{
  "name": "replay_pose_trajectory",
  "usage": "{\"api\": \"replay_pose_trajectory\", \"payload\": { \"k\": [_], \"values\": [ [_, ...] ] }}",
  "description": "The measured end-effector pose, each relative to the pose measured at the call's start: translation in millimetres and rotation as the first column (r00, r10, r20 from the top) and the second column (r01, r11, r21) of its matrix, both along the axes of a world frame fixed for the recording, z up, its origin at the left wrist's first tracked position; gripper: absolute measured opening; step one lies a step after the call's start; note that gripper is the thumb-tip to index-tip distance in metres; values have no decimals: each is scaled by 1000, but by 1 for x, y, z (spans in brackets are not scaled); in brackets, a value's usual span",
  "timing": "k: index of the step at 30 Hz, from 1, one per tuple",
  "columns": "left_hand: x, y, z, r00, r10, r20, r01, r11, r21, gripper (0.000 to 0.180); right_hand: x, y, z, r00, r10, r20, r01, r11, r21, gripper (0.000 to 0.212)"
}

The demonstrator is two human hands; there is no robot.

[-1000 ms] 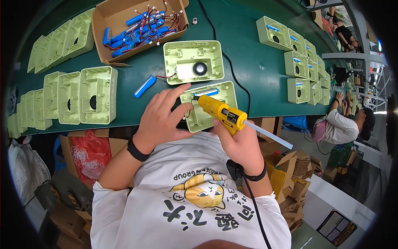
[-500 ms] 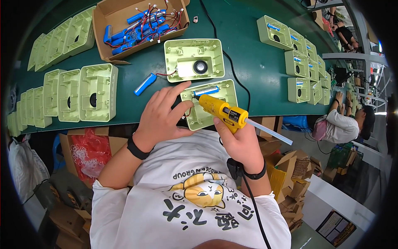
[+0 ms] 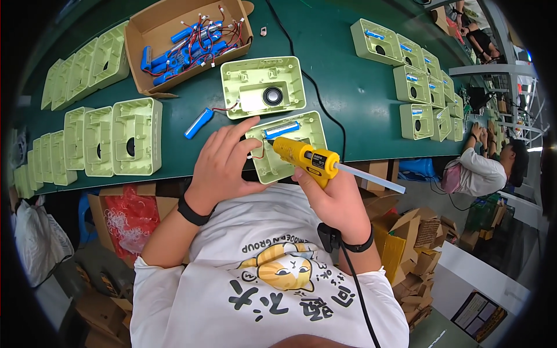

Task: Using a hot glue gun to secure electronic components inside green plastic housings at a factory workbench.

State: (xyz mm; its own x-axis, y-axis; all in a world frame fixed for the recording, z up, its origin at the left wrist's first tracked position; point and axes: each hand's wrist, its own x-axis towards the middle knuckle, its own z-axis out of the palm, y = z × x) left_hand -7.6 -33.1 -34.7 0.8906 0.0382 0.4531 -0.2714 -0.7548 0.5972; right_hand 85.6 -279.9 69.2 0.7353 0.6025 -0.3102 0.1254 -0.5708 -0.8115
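Note:
My right hand grips a yellow glue gun with a pale glue stick poking out of its back. The nozzle points at a blue battery cell lying inside a light green plastic housing at the table's near edge. My left hand rests on the left side of that housing, fingers spread, thumb by its red wires. A second green housing with a round black speaker lies just beyond. A loose blue cell lies to the left on the green table.
A cardboard box of wired blue cells stands at the back. Green housings are stacked at the left and lined up at the right. Another person sits at the far right. Cartons lie on the floor.
The glue gun's nozzle has shifted slightly left along the blue cell. My left hand stays on the housing.

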Motion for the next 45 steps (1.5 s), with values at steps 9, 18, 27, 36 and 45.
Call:
{"api": "replay_pose_trajectory", "payload": {
  "k": [9,18,27,36,45],
  "values": [
    [17,-5,12,992,-130,9,129,972,-194,101,5,-58,-20,807,-61,-588,438,728,527,29],
    [151,-105,29,985,-168,-30,155,955,-254,102,-19,-89,-30,796,91,-599,527,381,759,28],
    [243,-154,6,991,-106,-81,80,958,-276,77,-17,-105,-57,786,-12,-619,591,308,745,28],
    [213,-137,26,975,-219,45,223,935,-275,77,-5,-104,-65,767,-10,-642,623,248,742,28],
    [31,-16,38,945,323,-57,-288,900,327,46,8,-117,-85,709,-42,-704,702,140,698,28]
  ]
}}
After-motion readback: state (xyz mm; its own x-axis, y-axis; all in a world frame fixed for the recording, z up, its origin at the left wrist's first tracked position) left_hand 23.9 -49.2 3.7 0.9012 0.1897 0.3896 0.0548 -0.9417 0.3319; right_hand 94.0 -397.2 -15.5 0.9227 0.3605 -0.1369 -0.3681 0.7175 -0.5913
